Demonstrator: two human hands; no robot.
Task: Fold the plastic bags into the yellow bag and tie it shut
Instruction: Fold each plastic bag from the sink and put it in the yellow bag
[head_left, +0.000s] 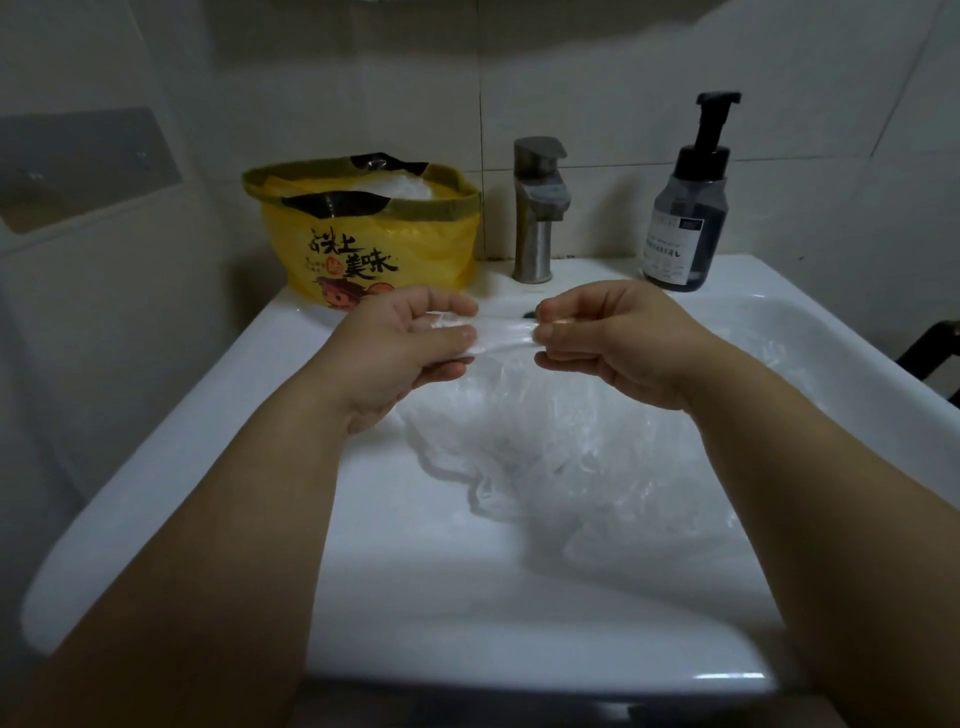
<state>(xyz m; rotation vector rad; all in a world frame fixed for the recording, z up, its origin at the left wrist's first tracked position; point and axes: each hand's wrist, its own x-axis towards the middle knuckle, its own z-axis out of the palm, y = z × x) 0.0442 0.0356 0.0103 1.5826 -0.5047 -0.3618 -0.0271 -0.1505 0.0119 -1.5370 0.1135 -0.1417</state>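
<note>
1. Nearest are the person's forearms (249, 545), reaching over the front rim of the white sink (156, 467).
2. The left hand (400, 348) and right hand (618, 338) are both clenched on a clear plastic bag (545, 447). Each pinches its upper edge between thumb and curled fingers, and a short strip of film is stretched between them.
3. The rest of that bag hangs crumpled into the basin below the hands. Pulling the edge taut probably serves to flatten the film for a fold, while the basin catches the slack.
4. The yellow bag (374, 234) stands upright at the back left of the sink ledge, just beside the tap (537, 208). Its mouth is rolled open with pale plastic (405, 184) already inside, likely so that folded bags can be dropped straight in.
5. A soap pump bottle (685, 218) stands right of the tap, well apart from the bags.
6. The task looks to be mid-folding, with the yellow bag not yet tied.
</note>
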